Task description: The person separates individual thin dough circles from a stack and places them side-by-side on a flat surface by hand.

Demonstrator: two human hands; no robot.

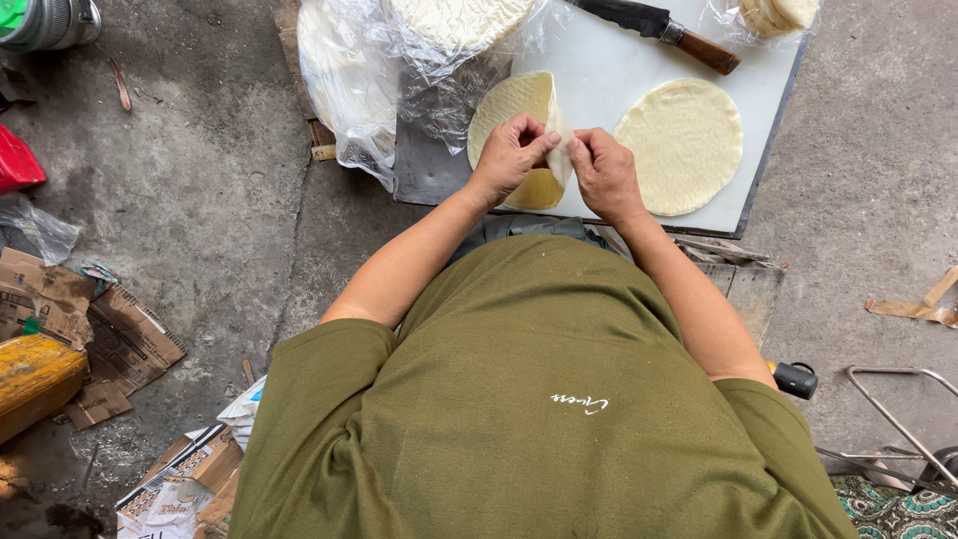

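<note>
My left hand (511, 155) and my right hand (603, 172) meet over a white cutting board (609, 60). Both pinch the edge of a thin round pale dough sheet (514, 105), peeling one layer up off a yellowish stack beneath. A second flat round dough sheet (681, 143) lies on the board to the right of my right hand. A knife (664, 28) with a dark blade and wooden handle rests at the board's far edge.
Clear plastic bags (364, 70) holding more round sheets lie at the far left of the board. Torn cardboard (95, 334) and a yellow object (35, 379) lie on the concrete floor at left. A metal frame (898, 414) stands at lower right.
</note>
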